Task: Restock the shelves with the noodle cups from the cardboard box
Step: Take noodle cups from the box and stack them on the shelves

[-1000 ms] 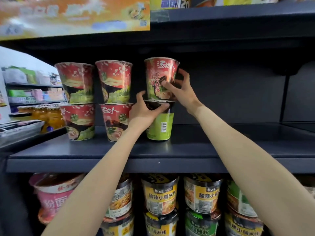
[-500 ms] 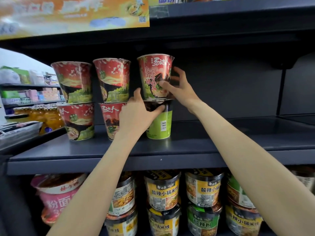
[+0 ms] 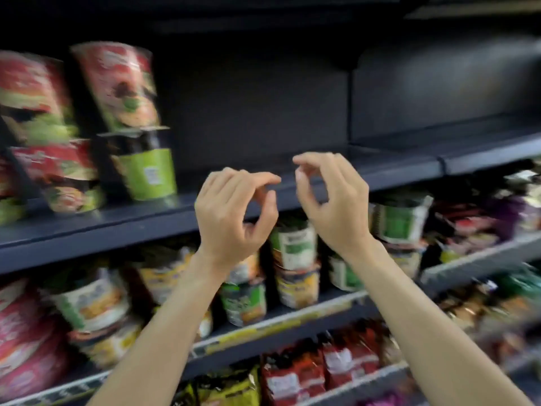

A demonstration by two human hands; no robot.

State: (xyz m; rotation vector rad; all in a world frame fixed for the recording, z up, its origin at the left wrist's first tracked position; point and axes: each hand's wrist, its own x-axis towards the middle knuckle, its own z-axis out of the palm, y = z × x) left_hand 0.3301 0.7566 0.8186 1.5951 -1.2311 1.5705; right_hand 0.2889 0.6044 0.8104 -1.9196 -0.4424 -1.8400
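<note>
The view is motion-blurred. A red noodle cup (image 3: 123, 86) stands stacked on a cup (image 3: 145, 168) with a green side, at the left of the dark shelf (image 3: 123, 224). More red cups (image 3: 35, 98) stand stacked further left. My left hand (image 3: 234, 212) and my right hand (image 3: 333, 200) hang side by side in front of the shelf edge, right of the cups and apart from them. Both hands hold nothing, with fingers loosely curled and apart. No cardboard box is in view.
The dark shelf runs bare to the right (image 3: 395, 159). The shelf below holds stacked yellow and green noodle cups (image 3: 292, 250). At the lower left stand pink tubs (image 3: 26, 341). Red snack bags (image 3: 322, 367) fill the bottom shelf.
Both hands let go of the stacked cups and pulled back to the right and down. The view swung right and down, so the cups now sit at the left.
</note>
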